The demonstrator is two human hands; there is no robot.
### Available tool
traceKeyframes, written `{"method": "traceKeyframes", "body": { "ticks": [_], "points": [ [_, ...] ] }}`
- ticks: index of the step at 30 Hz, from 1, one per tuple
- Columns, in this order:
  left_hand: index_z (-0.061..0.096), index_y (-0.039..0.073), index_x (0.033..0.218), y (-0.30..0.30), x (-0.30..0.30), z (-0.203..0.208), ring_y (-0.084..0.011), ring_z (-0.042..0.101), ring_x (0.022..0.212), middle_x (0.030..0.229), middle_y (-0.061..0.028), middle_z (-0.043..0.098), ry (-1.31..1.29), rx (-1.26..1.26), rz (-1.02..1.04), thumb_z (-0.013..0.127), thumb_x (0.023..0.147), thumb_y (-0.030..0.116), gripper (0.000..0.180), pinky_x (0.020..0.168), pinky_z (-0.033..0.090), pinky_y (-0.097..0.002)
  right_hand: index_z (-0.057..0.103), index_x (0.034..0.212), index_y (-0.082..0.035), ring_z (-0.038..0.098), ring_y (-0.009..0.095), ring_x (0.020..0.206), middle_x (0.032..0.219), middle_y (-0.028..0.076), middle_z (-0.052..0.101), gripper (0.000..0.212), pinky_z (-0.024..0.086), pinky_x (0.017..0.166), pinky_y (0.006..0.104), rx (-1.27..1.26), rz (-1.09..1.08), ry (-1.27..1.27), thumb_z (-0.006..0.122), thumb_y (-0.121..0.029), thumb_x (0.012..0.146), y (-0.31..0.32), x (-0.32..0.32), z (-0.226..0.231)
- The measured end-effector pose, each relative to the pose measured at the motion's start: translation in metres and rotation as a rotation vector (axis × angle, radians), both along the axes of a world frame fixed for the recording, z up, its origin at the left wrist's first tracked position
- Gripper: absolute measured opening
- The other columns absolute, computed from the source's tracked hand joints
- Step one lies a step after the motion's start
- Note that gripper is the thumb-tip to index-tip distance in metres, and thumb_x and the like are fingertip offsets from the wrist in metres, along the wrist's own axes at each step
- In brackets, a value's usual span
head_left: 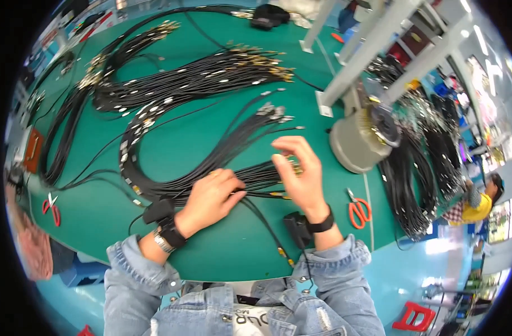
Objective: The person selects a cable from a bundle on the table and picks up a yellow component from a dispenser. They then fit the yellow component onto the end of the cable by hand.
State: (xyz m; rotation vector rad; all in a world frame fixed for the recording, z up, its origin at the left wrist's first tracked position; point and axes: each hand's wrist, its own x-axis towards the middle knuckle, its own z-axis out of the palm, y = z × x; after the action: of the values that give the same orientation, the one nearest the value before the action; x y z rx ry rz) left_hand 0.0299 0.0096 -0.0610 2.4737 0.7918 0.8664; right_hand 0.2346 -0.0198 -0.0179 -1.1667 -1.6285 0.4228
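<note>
My left hand (210, 200) lies over a bundle of thin black cables (183, 183), its fingers and thumb closed on some of them. The bundle curves back to the left and bears white tags. Just right of the left hand, brass-coloured cable ends (279, 195) point rightward. Beside those ends is my right hand (302, 175), thumb and fingers curved but apart, with nothing visible between them. Part of the cable ends is hidden behind it. A few stray cables (267, 227) run from under the left hand toward the table's front edge.
A larger heap of black cables (177, 84) covers the back of the green table (222, 252). Orange-handled scissors (358, 210) lie at right, red-handled ones (53, 211) at left. A grey motor (357, 143) stands by white metal posts (357, 61). More cable bundles (407, 179) lie beyond.
</note>
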Motion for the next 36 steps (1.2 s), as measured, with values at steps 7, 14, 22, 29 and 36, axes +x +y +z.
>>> {"method": "traceKeyframes", "body": {
  "ticks": [7,14,22,29,36],
  "points": [
    [0.06,0.004,0.081,-0.006,0.0,-0.003,-0.027,0.055,0.077,0.082,-0.0094,0.054,0.049,0.032,0.021,0.063,0.078,0.017,0.013,0.066,0.046,-0.0373,0.06,0.104,0.0,0.058,0.026,0.093,0.103,0.012,0.058,0.025,0.047,0.08,0.0317,-0.13,0.287,0.013,0.061,-0.006,0.079,-0.013,-0.048,0.012],
    [0.06,0.0,0.088,-0.038,0.004,0.02,-0.0294,0.057,0.082,0.085,-0.0155,0.059,-0.263,-0.167,-0.217,0.056,0.082,0.015,0.017,0.074,0.046,-0.039,0.058,0.108,-0.001,0.056,0.031,0.099,0.105,0.015,0.058,0.031,0.046,0.083,0.0365,0.028,0.571,-0.256,0.063,-0.009,0.078,-0.017,-0.074,0.031],
    [0.057,-0.002,0.098,-0.057,0.003,0.044,-0.029,0.06,0.085,0.088,-0.0165,0.061,-0.035,-0.349,-0.489,0.052,0.091,0.024,0.027,0.078,0.047,-0.0373,0.055,0.118,-0.002,0.054,0.023,0.106,0.115,0.011,0.056,0.036,0.043,0.091,0.0358,-0.392,0.684,0.013,0.058,-0.014,0.083,-0.021,-0.056,0.031],
    [0.057,0.001,0.092,-0.074,-0.004,0.094,-0.0201,0.057,0.076,0.083,-0.0081,0.06,0.301,-0.576,-0.705,0.046,0.095,0.03,0.032,0.07,0.046,-0.0324,0.044,0.131,-0.005,0.047,0.018,0.116,0.125,0.008,0.05,0.047,0.039,0.098,0.0331,-0.579,1.066,0.296,0.056,-0.019,0.087,-0.031,-0.069,0.033],
    [0.054,0.006,0.085,-0.074,0.007,0.114,-0.0122,0.044,0.063,0.072,0.0012,0.049,-0.473,-1.178,-1.026,0.036,0.099,0.028,0.031,0.057,0.038,-0.0258,0.036,0.136,-0.003,0.043,0.02,0.121,0.132,0.008,0.044,0.06,0.038,0.1,0.0349,-0.371,1.227,0.556,0.062,-0.021,0.085,-0.032,-0.088,0.021]
  ]
}}
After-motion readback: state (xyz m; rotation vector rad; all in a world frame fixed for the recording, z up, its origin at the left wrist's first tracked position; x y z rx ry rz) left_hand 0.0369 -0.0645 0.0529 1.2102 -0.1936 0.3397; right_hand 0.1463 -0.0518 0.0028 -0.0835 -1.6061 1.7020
